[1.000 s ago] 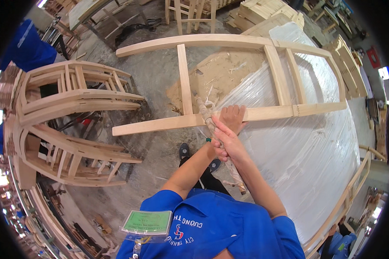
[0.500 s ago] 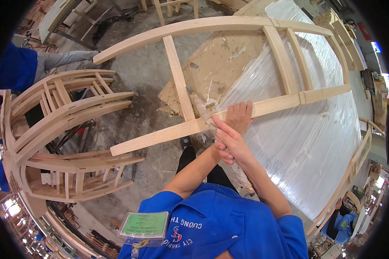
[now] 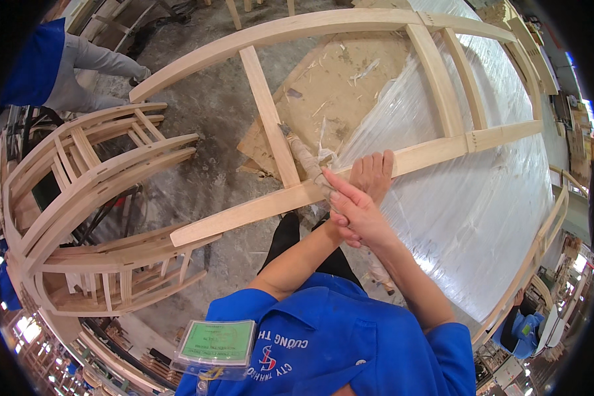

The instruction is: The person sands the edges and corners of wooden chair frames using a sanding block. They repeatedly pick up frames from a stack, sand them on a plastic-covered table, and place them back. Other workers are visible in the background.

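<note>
A pale wooden chair-like frame (image 3: 231,218), with curved long rails joined by crosspieces, lies across in front of me. My left hand (image 3: 373,174) grips its near rail, with fingers wrapped over the wood. Over my left forearm crosses my right hand (image 3: 352,210), closed around a long stick-like tool (image 3: 301,153) wrapped in beige material, index finger along it. Its dark tip is close by the crosspiece (image 3: 268,115) at the left. Part of the tool's length is hidden by my hand and arm; the lower end shows beside my right forearm.
Under the frame are a plastic-wrapped stack (image 3: 455,224) and a brown board (image 3: 323,99) with shavings. Curved wooden frames (image 3: 92,178) stand at the left. A person in blue (image 3: 36,63) stands at far left; another seated person (image 3: 525,330) is at lower right.
The frame's far rail sits higher in view and its left end has shifted slightly. Both hands keep their holds. The person at far left shows more of their legs.
</note>
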A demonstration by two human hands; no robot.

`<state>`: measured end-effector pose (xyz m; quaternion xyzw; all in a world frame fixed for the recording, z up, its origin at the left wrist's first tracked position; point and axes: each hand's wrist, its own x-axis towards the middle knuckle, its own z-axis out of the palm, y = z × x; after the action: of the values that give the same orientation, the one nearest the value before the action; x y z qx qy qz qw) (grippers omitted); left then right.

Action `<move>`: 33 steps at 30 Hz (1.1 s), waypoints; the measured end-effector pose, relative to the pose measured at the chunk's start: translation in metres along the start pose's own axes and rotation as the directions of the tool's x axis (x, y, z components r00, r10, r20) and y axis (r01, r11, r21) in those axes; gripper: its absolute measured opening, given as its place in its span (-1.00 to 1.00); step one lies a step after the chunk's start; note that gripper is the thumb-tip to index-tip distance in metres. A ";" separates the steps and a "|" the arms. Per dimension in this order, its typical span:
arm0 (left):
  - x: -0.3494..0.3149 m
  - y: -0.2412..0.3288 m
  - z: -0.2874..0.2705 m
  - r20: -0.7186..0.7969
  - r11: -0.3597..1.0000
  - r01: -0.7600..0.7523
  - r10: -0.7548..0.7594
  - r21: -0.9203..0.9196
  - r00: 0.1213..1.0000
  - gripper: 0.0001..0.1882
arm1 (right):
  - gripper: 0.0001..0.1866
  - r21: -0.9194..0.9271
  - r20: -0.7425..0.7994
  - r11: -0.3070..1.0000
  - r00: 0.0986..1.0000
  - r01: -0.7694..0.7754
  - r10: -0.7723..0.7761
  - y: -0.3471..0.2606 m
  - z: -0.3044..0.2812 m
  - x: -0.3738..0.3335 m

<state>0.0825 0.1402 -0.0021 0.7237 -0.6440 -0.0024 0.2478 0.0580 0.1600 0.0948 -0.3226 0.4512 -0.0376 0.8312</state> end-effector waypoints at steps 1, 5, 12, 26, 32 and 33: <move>-0.001 -0.001 0.003 0.015 1.000 -0.006 0.006 0.001 1.000 -0.41 | -0.50 -0.064 -0.012 0.995 0.997 0.075 -0.076 0.006 0.003 0.006; 0.001 0.002 0.000 -0.011 1.000 0.013 -0.013 0.013 1.000 -0.40 | -0.51 -0.079 -0.062 0.978 0.978 0.194 -0.199 0.008 0.020 0.028; 0.002 0.001 0.001 -0.006 0.998 0.021 -0.021 0.066 1.000 -0.41 | -0.49 0.060 0.036 0.997 0.999 -0.041 0.039 -0.007 0.003 -0.018; 0.001 0.001 0.011 0.005 0.998 0.019 -0.019 0.066 1.000 -0.40 | -0.48 -0.006 0.001 1.000 1.000 0.005 -0.005 -0.016 0.012 0.003; -0.001 0.002 0.018 0.077 0.999 0.008 -0.010 0.035 0.997 -0.41 | -0.47 0.103 0.018 0.993 0.998 -0.061 0.059 -0.015 0.005 -0.005; -0.002 -0.001 0.022 0.082 1.000 0.026 -0.026 0.004 0.996 -0.41 | -0.47 0.131 0.025 0.989 0.997 -0.073 0.070 -0.016 0.009 -0.005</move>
<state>0.0764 0.1347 -0.0226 0.7317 -0.6442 -0.0345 0.2200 0.0652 0.1534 0.1113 -0.2510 0.4506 -0.0344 0.8560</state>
